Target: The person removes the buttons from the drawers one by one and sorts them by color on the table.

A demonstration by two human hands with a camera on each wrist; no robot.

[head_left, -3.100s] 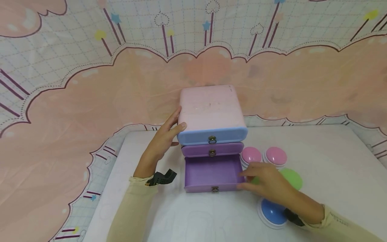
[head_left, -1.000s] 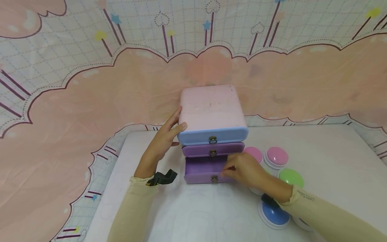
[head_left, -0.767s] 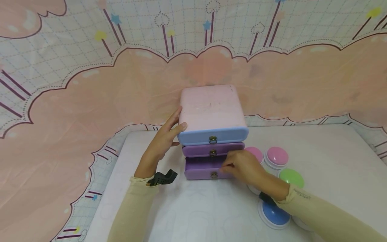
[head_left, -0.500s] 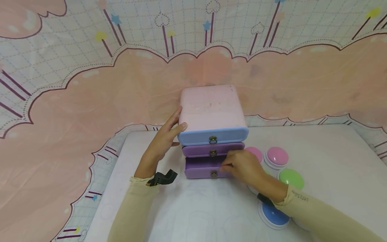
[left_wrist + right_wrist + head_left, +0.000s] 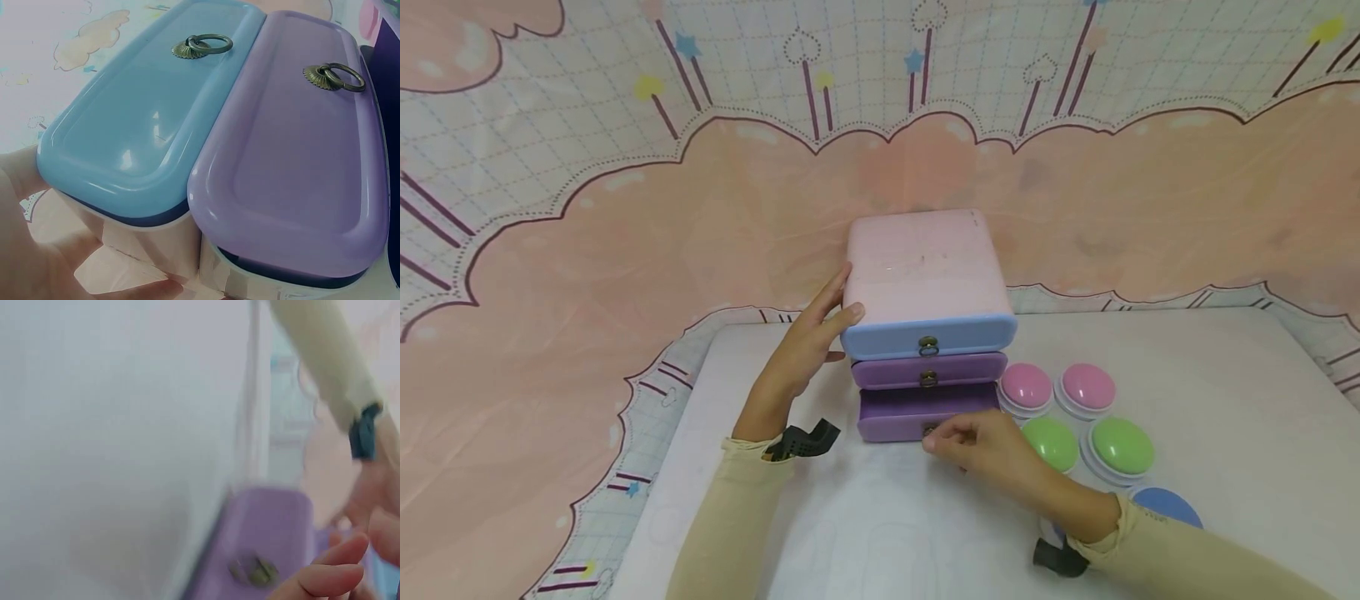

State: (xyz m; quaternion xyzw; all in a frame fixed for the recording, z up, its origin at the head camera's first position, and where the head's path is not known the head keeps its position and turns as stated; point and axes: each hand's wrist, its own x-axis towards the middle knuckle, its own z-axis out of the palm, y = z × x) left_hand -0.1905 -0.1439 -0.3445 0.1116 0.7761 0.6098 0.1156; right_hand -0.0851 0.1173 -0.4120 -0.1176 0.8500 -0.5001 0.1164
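Note:
A small cabinet with a pink top [image 5: 925, 258] has three drawers: a blue top drawer [image 5: 883, 340], a purple middle drawer [image 5: 886, 374] and a purple bottom drawer [image 5: 891, 430]. The bottom one stands partly pulled out, with nothing visible inside. My left hand [image 5: 797, 350] rests spread against the cabinet's left side, thumb at its top edge. My right hand [image 5: 992, 450] is in front of the bottom drawer, loosely bent fingertips right at its ring pull [image 5: 257, 570]. In the right wrist view these fingertips [image 5: 334, 578] show nothing between them.
Right of the cabinet stand round push lights or buttons with white bases: two pink [image 5: 1088, 387], two green [image 5: 1122, 446] and two blue [image 5: 1168, 506], one mostly behind my right wrist. A patterned cloth [image 5: 737, 225] hangs behind the white table [image 5: 850, 533].
The bottom drawer has slid inward from its further-out position. My right hand pressed at its right front, then moved left and down to the ring pull. The left hand stays put.

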